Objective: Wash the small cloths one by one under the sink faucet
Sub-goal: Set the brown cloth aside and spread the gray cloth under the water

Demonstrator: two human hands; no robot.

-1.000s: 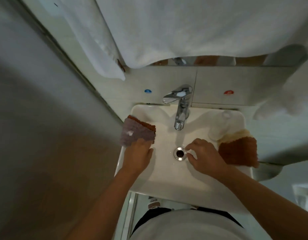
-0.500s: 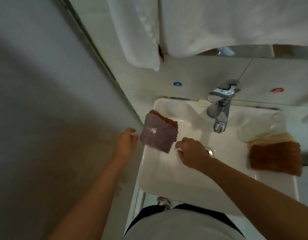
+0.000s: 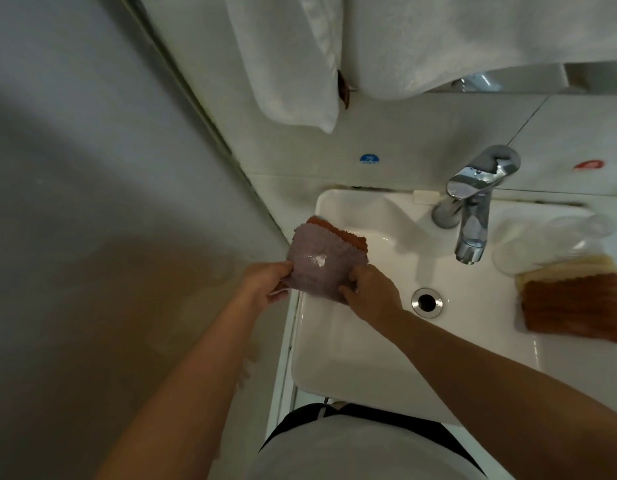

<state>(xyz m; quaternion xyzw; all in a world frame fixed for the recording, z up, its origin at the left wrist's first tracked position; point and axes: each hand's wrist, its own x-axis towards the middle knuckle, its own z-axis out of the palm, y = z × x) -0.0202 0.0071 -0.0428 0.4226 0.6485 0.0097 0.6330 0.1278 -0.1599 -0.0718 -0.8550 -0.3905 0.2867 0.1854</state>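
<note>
the purple cloth point(image 3: 322, 263) is at the left rim of the sink point(image 3: 352, 358), partly over the edge and partly over the basin. it has a small white mark near its middle. under it there is an orange cloth point(image 3: 348, 235), which shows only at the top edge. the left hand point(image 3: 265, 284) pinches the left lower corner of the purple cloth between thumb and fingers. the right hand point(image 3: 371, 292) grips the right lower edge of the same cloth, with the fingers curled on it. both hands have hold of the cloth and nothing else.

the faucet point(image 3: 473, 216) stands at the back of the sink, to the right of the cloth and well apart from it. i see no water coming from its spout. the drain point(image 3: 427, 302) is in the basin, just beside the right hand. on the right rim of the sink lies a brown cloth point(image 3: 573, 303) with a pale cloth point(image 3: 570, 265) under it at the far side. a clear plastic thing point(image 3: 549, 237) lies behind them, i cannot tell what it is. white towels point(image 3: 421, 39) hang on the wall above the sink. a blue sticker point(image 3: 369, 159) and a red sticker point(image 3: 588, 164) are on the wall tiles, left and right of the faucet.
</note>
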